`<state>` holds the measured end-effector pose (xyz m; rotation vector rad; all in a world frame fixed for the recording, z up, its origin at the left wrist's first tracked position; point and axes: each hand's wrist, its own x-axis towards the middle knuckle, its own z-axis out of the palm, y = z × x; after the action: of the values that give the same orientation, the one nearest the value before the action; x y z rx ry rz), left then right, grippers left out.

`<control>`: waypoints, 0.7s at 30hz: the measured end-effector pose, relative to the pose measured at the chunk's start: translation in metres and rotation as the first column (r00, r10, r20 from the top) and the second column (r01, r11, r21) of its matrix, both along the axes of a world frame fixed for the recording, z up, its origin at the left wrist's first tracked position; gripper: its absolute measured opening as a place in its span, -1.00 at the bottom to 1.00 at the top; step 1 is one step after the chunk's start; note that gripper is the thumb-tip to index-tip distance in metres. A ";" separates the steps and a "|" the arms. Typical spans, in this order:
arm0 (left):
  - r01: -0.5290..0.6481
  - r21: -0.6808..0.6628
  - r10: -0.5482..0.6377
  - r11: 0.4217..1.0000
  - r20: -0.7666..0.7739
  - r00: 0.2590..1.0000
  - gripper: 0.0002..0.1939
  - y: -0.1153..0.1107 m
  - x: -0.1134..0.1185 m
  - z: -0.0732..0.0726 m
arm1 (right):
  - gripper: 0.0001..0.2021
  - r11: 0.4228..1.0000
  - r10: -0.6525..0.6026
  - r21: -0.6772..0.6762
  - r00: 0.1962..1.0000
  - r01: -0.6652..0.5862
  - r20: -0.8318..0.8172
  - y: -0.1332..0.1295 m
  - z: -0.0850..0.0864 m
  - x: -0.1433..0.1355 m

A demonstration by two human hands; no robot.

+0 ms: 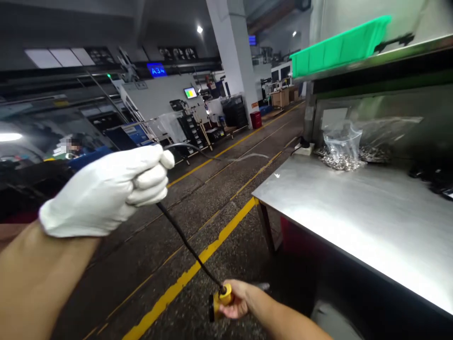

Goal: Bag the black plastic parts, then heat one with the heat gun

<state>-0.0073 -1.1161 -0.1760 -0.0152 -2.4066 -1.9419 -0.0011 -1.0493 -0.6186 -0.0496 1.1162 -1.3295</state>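
Note:
My left hand [113, 189], in a white glove, is closed in a fist around a black cable [182, 238] at the left. From the fist the cable runs down and to the right to a yellow-and-black corded device [224, 296]. My right hand [236, 302], bare and low in the view, grips this device; its exact kind cannot be made out. Another stretch of the cable [189, 145] leaves the top of the left fist and curves off to the right, where it blurs.
At the right stands a metal table [336, 198] with bags of small metal parts [341, 151] on it. A green bin [339, 47] sits on the shelf above. Yellow lines [212, 248] mark the dark floor. Machines and a pillar [233, 56] stand behind; a person [74, 147] is far left.

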 end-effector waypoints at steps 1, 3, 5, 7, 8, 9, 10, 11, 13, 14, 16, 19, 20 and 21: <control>0.000 -0.031 0.000 1.000 -0.022 1.000 -0.65 -0.007 -0.005 0.001 | -0.65 0.997 0.037 0.062 0.999 -0.036 -0.015 -0.003 0.006 -0.005; 0.021 -0.048 -0.024 0.999 -0.062 0.998 -0.67 -0.023 -0.016 0.003 | -0.69 0.983 -0.026 0.174 0.985 0.057 -0.173 -0.002 0.019 -0.020; 0.064 -0.031 -0.067 0.997 -0.097 0.993 -0.67 -0.042 -0.024 0.003 | -0.75 0.949 -0.170 0.161 0.869 0.272 -0.464 0.007 0.038 -0.041; 0.090 -0.008 -0.090 0.996 -0.129 0.988 -0.64 -0.059 -0.029 0.000 | -0.77 0.912 -0.288 0.070 0.752 0.404 -0.593 0.019 0.068 -0.069; 0.093 0.003 -0.092 0.996 -0.135 0.987 -0.64 -0.065 -0.031 -0.003 | -0.82 0.899 -0.344 0.009 0.719 0.438 -0.603 0.024 0.089 -0.085; 0.091 0.017 -0.088 0.996 -0.133 0.987 -0.65 -0.070 -0.031 -0.007 | -0.86 0.884 -0.405 -0.066 0.688 0.462 -0.603 0.028 0.114 -0.101; 0.087 0.030 -0.083 0.996 -0.120 0.989 -0.67 -0.072 -0.031 -0.012 | -0.80 0.855 -0.489 -0.170 0.653 0.490 -0.579 0.031 0.142 -0.117; 0.079 0.041 -0.074 0.996 -0.107 0.992 -0.70 -0.073 -0.031 -0.018 | -0.73 0.778 -0.628 -0.336 0.649 0.531 -0.430 0.033 0.174 -0.132; 0.059 0.045 -0.055 0.997 -0.090 0.994 -0.76 -0.071 -0.029 -0.032 | -0.56 0.602 -0.766 -0.550 0.612 0.579 -0.194 0.036 0.239 -0.160; 0.045 0.033 -0.042 0.998 -0.094 0.995 -0.79 -0.069 -0.029 -0.039 | -0.52 0.563 -0.789 -0.571 0.594 0.597 -0.158 0.036 0.270 -0.172; 0.017 -0.047 -0.022 0.999 -0.107 0.994 -0.82 -0.063 -0.028 -0.055 | -0.61 0.580 -0.789 -0.552 0.581 0.599 -0.198 0.036 0.320 -0.191; -0.036 -0.242 0.006 0.970 -0.123 0.992 -0.74 -0.055 -0.030 -0.079 | -0.80 0.720 -0.694 -0.425 0.585 0.549 -0.420 0.033 0.356 -0.209; -0.057 -0.291 0.018 0.955 -0.133 0.991 -0.72 -0.052 -0.031 -0.087 | -0.81 0.769 -0.636 -0.365 0.571 0.525 -0.520 0.031 0.358 -0.211; -0.080 -0.318 0.034 0.945 -0.150 0.988 -0.70 -0.051 -0.033 -0.094 | -0.79 0.815 -0.564 -0.299 0.557 0.497 -0.610 0.029 0.356 -0.212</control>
<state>-0.0408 -1.1668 -0.2704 -0.0918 -2.5656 -1.4475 -0.2131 -1.0206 -0.2630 -0.3135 1.7906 -2.0080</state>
